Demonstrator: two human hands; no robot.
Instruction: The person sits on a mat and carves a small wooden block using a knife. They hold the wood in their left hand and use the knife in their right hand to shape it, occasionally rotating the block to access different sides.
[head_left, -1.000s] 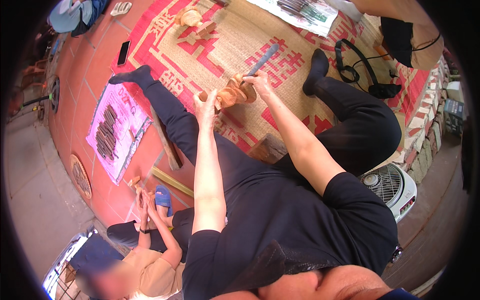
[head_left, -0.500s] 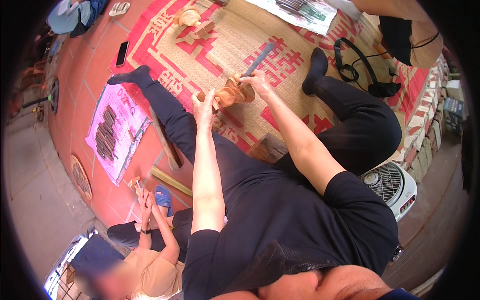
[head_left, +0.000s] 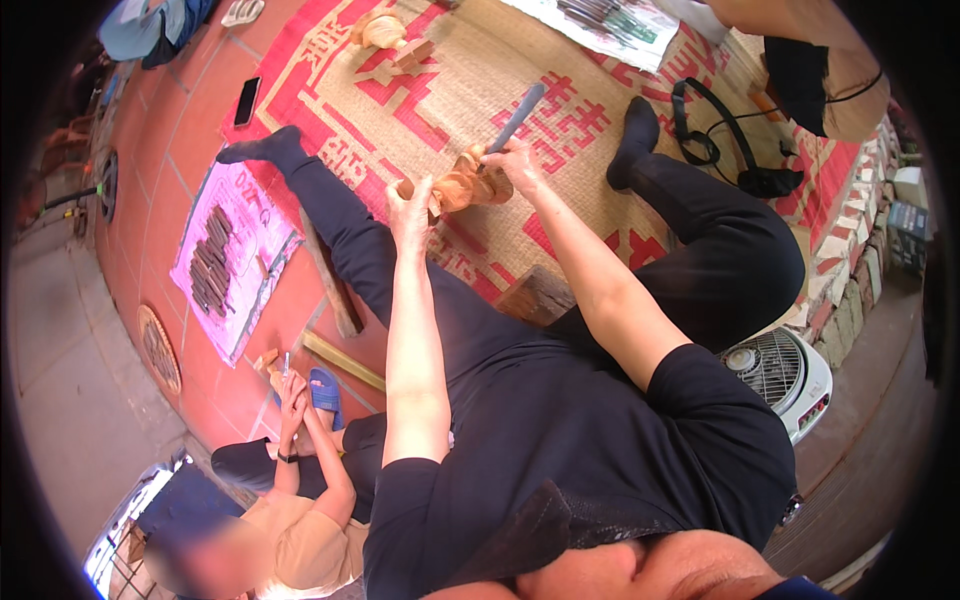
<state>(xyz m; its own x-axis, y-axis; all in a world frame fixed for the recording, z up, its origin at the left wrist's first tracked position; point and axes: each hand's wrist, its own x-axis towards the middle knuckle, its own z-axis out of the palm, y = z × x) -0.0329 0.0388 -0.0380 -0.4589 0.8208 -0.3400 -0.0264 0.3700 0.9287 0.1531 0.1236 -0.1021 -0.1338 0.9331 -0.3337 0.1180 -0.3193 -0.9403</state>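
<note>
A reddish-brown wood carving [head_left: 462,188] with a rounded, ridged shape is held over the mat between my legs. Wrapped around its left end is my left hand [head_left: 411,208], fingers closed on it. My right hand [head_left: 514,168] is closed around a long grey bar-shaped carving tool [head_left: 520,115], whose far end points up and away from me. The tool's lower end meets the carving's right side; its tip is hidden by my fingers. Below the carving, a dark wood block [head_left: 535,297] rests by my legs.
Another wood carving [head_left: 382,32] lies on the patterned straw mat [head_left: 440,80]. Several tools lie on a pink sheet [head_left: 265,215] at left and a white cloth [head_left: 650,50] at the far side. A phone [head_left: 247,101], a fan [head_left: 770,370] and a co-worker [head_left: 310,540] are nearby.
My hands and the carving stay nearly in place; the grey tool has tilted slightly. At lower left, the co-worker's hands and tool have shifted a little.
</note>
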